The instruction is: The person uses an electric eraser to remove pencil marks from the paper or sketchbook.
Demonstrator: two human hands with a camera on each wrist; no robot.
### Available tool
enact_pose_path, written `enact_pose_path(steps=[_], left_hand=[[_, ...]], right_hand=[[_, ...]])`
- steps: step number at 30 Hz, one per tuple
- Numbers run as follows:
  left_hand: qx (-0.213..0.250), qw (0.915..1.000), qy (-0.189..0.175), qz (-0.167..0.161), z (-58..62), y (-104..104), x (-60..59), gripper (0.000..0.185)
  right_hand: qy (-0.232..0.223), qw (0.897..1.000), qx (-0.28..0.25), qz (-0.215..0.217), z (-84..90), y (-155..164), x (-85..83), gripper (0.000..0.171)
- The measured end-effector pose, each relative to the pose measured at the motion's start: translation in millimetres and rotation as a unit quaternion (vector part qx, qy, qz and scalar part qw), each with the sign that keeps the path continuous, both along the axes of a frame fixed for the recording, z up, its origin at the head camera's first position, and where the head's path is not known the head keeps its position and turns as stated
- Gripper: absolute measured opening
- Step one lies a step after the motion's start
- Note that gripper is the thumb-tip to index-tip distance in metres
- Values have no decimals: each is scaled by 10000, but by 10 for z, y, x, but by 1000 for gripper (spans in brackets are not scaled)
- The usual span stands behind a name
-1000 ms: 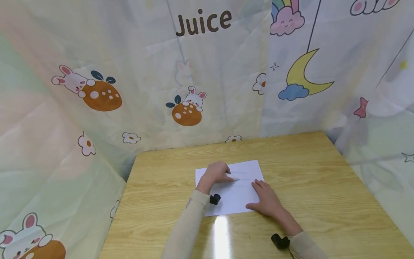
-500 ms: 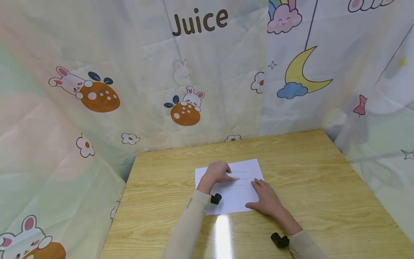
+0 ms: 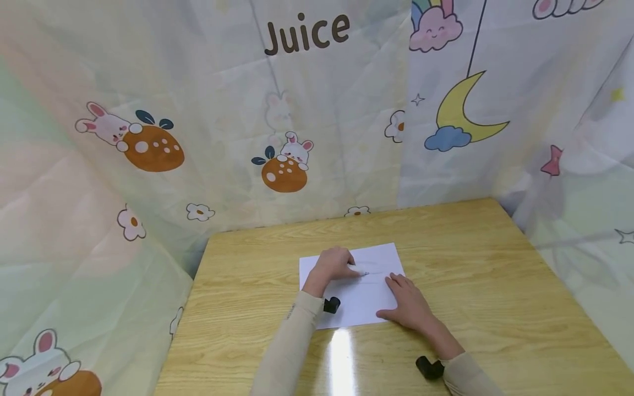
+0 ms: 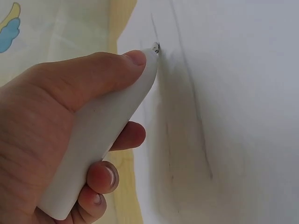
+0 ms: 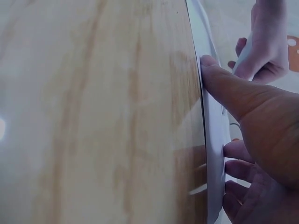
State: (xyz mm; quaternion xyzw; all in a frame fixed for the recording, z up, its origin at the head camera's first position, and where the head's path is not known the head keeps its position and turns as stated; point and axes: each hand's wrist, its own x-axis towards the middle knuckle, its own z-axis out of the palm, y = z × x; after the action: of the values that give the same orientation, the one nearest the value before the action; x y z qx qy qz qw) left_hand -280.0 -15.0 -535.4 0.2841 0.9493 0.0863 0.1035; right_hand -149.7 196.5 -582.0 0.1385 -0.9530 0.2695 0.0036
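Observation:
A white sheet of paper [image 3: 366,300] lies on the wooden table [image 3: 495,275] and bears faint pencil lines [image 4: 196,102]. My left hand [image 3: 334,264] grips a white pen [image 4: 107,140] with curled fingers, its tip [image 4: 156,46] touching the paper. My right hand [image 3: 408,305] lies flat on the sheet's right edge and holds it down. In the right wrist view the thumb [image 5: 224,84] of that hand presses the paper edge [image 5: 212,140].
Printed curtains [image 3: 297,110] with rabbits, a moon and the word "Juice" close in the table at the back and both sides. Small black wrist cameras [image 3: 331,304] sit on both sleeves. A glare spot [image 3: 339,357] shines on the near table.

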Motion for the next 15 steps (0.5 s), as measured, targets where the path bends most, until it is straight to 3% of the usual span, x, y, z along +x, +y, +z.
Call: enact_pose_path(steps=[4,9,15], left_hand=[[20,10000,-84,-32,3,24,13,35],[-137,9997,-26,213,10,4,18,32],[28,10000,2,46,-3,12,9,32]], right_hand=[[-19,10000,40,38,-32,3,-6,92],[-49,9999,22,88,-37,-5,-17,92],[65,10000,16,13,-57,-23,-16,91]])
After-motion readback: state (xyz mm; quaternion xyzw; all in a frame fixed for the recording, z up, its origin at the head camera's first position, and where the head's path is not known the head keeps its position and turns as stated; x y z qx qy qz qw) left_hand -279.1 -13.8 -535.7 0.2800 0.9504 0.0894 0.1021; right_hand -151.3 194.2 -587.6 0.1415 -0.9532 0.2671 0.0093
